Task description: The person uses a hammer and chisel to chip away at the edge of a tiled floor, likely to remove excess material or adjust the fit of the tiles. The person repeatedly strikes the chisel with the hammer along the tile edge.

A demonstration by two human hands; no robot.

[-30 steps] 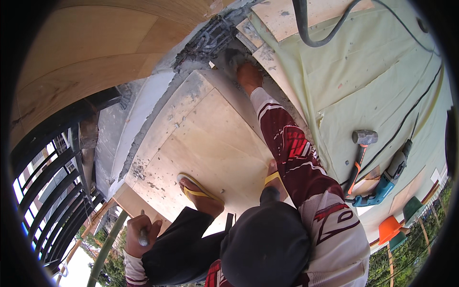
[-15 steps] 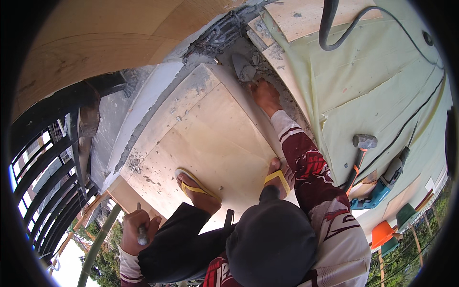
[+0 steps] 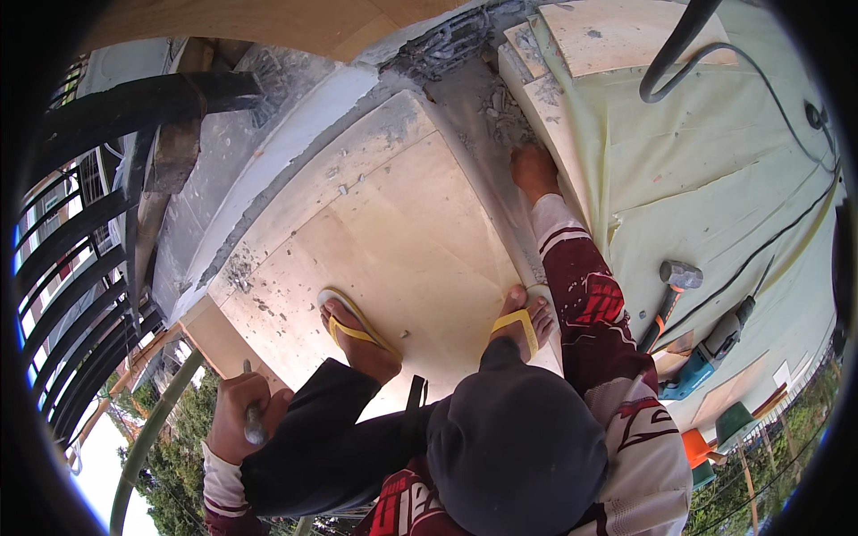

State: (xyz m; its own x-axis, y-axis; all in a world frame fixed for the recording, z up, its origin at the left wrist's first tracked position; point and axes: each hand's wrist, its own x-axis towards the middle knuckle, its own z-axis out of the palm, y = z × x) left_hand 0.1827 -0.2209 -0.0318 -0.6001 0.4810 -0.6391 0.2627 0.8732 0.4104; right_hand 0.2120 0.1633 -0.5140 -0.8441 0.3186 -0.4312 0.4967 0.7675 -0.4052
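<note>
At the lower left, my left hand (image 3: 241,418) is closed round a short grey metal rod (image 3: 256,425) that looks like a chisel. One end of it pokes up above the fist. My right arm reaches far forward into a narrow dusty channel (image 3: 474,179) between wooden boards. There my right hand (image 3: 534,171) is closed, its fingertips turned away from view. A trowel showed in it half a second ago; its blade cannot be made out now. Broken concrete rubble (image 3: 506,118) lies just beyond the hand.
A plywood board (image 3: 384,232) with scattered chips lies under my sandalled feet. On the pale green sheet (image 3: 679,161) to the right are a hammer (image 3: 681,275), a teal power drill (image 3: 690,373) and a black cable (image 3: 778,219). Black metal railing (image 3: 80,259) stands at the left.
My right hand has shifted in the channel, toward the right side and slightly nearer, and the trowel blade has gone from sight. The left hand keeps its rod. The whole view has tilted a little.
</note>
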